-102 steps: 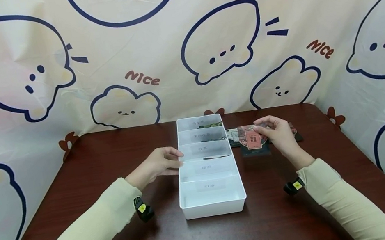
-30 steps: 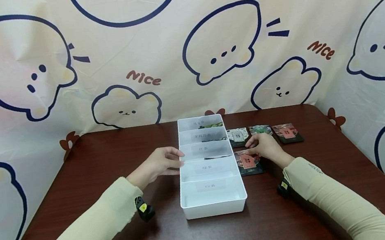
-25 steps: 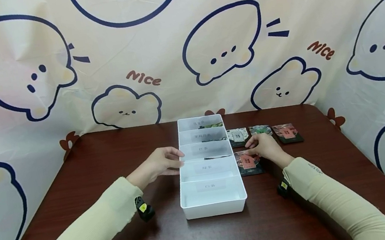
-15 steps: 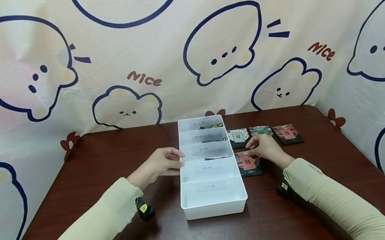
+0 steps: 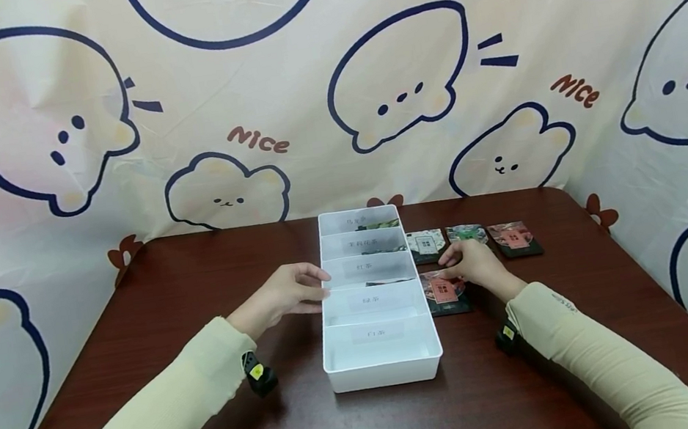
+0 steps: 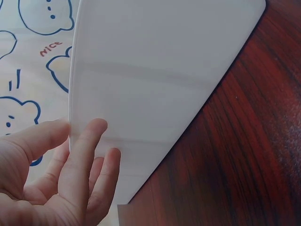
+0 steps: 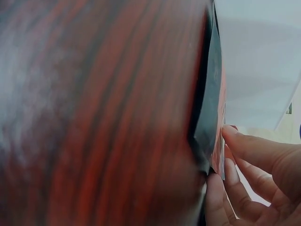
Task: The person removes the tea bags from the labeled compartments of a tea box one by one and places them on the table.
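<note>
A long white divided box (image 5: 384, 374) stands lengthwise on the table, its compartments marked with paper labels. My left hand (image 5: 281, 294) rests against its left wall with fingers loosely extended; in the left wrist view, fingertips (image 6: 98, 125) touch the rim and outer side. To the box's right, my right hand (image 5: 475, 265) pinches the upper edge of a dark tea packet (image 5: 444, 292) with a pink label. In the right wrist view that packet (image 7: 211, 94) lies low over the table, its edge between the fingers. Dark packets (image 5: 383, 223) show in the three rear compartments.
Behind the right hand lie a packet with a white label (image 5: 426, 243), a green-patterned packet (image 5: 467, 232) and another pink-labelled packet (image 5: 515, 239). The brown wooden table (image 5: 213, 412) meets a cartoon-printed cloth (image 5: 298, 88) at the back and sides.
Since the earliest frame, my right hand has brought the pink-labelled packet left and nearer, down beside the box, uncovering packets behind. Over the last second both hands stay still.
</note>
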`<state>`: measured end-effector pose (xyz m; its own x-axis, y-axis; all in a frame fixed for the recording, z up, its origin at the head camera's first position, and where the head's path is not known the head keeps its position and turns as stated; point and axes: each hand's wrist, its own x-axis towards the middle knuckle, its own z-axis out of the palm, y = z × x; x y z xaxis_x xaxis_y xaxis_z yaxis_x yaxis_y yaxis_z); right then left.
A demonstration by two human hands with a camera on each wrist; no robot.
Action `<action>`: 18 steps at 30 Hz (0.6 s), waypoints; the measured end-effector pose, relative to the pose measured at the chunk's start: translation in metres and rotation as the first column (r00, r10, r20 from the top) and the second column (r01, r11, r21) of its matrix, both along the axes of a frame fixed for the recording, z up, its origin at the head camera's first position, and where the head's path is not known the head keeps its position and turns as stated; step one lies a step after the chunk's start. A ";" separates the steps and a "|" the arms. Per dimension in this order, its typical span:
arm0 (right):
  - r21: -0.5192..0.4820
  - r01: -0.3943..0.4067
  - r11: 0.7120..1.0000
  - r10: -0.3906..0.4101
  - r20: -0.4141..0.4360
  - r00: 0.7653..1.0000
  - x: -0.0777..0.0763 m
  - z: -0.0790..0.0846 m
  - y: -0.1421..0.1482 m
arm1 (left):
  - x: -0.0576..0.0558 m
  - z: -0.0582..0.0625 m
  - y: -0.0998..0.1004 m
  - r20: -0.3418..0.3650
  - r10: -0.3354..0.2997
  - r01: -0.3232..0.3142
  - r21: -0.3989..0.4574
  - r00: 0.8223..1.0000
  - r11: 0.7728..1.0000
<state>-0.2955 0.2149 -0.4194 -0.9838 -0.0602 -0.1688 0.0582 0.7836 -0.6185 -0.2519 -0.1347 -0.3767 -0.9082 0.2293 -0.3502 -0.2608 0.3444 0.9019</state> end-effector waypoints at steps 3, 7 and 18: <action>0.004 -0.004 1.000 0.005 -0.005 1.000 0.000 0.000 0.001 | 0.000 0.000 0.000 -0.001 0.001 -0.001 -0.002 1.000 1.000; 0.003 -0.012 1.000 0.012 -0.013 1.000 0.000 0.000 0.002 | 0.000 0.000 0.000 -0.001 0.001 -0.001 -0.006 1.000 1.000; -0.022 0.005 1.000 -0.006 -0.051 0.999 0.006 0.031 0.001 | 0.000 0.001 0.000 -0.001 -0.002 0.002 -0.005 1.000 1.000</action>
